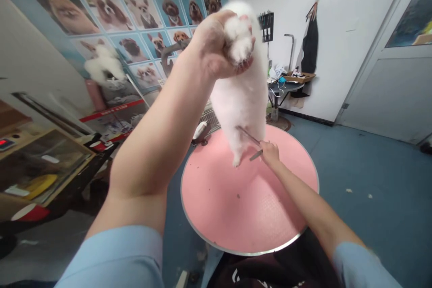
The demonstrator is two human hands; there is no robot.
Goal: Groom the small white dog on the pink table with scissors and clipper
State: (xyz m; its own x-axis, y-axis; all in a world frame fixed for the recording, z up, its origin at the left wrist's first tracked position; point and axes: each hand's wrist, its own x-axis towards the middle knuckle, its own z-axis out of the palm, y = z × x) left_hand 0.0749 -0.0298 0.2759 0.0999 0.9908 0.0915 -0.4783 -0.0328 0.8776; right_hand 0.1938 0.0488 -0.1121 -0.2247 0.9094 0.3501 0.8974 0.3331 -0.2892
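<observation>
A white, fluffy dog (240, 103) stands upright on its hind legs, its belly towards me. My left hand (214, 45) is raised and closed around its front paws (239, 40), which hide part of the dog's upper body; its head is hard to make out. Low beside the belly, my right hand (270, 153) grips a pair of scissors (249, 136). The two blades are spread apart, one reaching to the lower belly and the other pointing left over the table. A hind foot (236, 159) rests on the round pink table (236, 216).
White clippers (200, 130) lie by the table's left rim. Behind stands another table (285, 86) with a cardboard tray (300, 77) and a tool rack (266, 26). To the left are a glass-topped cabinet (50, 162) and a white dog figure (105, 65). Dog photographs (148, 13) cover the wall.
</observation>
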